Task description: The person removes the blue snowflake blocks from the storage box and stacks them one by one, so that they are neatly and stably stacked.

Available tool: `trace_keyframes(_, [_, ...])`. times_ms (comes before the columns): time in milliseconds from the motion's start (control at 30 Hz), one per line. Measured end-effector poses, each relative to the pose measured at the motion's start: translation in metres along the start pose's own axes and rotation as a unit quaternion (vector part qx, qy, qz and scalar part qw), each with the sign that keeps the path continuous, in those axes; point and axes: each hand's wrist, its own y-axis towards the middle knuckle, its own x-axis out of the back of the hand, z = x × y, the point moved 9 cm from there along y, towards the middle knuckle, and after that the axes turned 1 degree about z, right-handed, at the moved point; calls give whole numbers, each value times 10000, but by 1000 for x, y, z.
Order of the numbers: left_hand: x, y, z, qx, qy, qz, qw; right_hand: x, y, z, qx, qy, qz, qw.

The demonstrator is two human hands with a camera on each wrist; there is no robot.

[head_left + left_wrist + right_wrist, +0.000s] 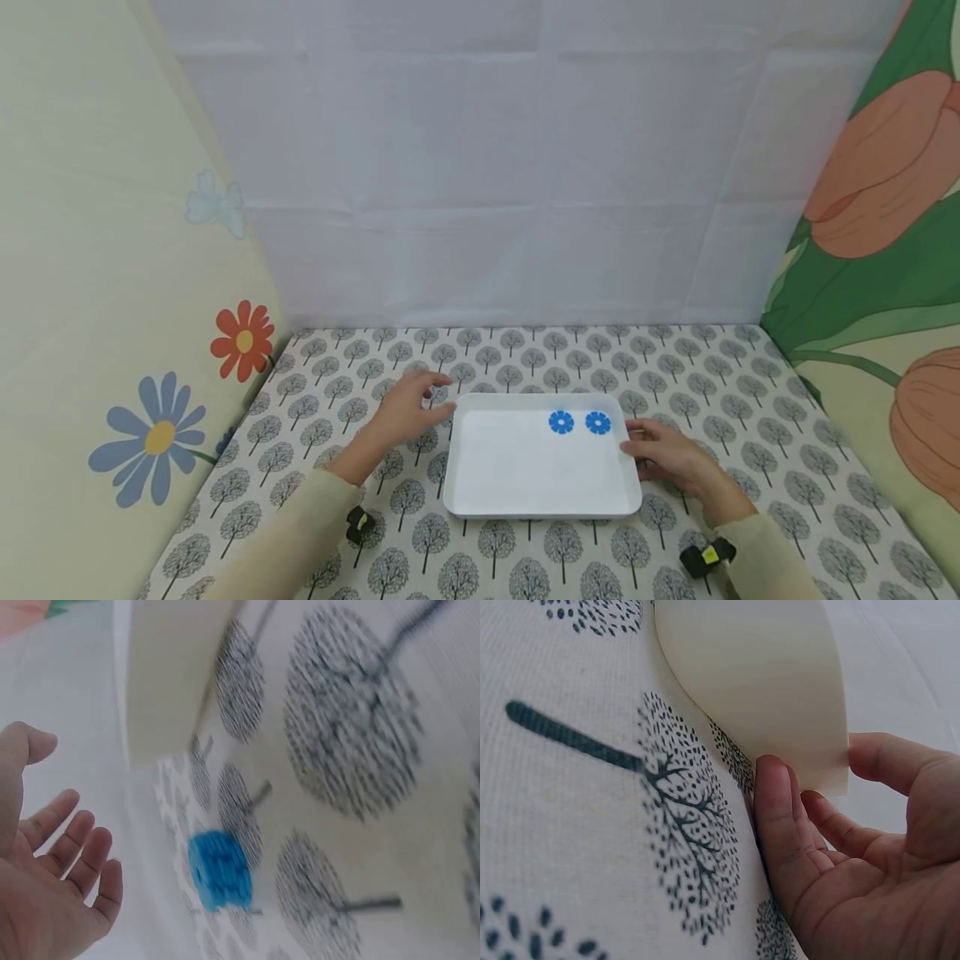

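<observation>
A shallow white tray (525,475) lies on the cloth with two blue notched discs (561,422) flat inside, near its far right corner. My right hand (671,454) grips the tray's right side. The right wrist view shows the thumb (885,761) at the rim and the other fingers against the outer wall. By the far left corner hovers my left hand (408,408), thumb and fingers spread apart, holding nothing. The left wrist view has a blue stack of what look like similar discs (220,870) on the cloth; in the head view I cannot make it out.
A white cloth printed with grey trees (495,542) covers the table. Behind it hangs a white sheet (480,167). Flower-patterned panels stand at the left (90,250) and at the right (885,292).
</observation>
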Motion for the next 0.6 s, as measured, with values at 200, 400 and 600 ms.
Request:
trace_keyframes(200, [-15,3,-25,80,-224,35,9997,0,1,-1,10,25,-10,10000])
trace_keyframes(400, [-31,3,-48,146,-245,-76,9996,0,0,0,0,27,-38,10000])
trace_keyframes(600, [-47,4,-64,166,-251,-72,9995,0,0,-1,-5,21,-65,10000])
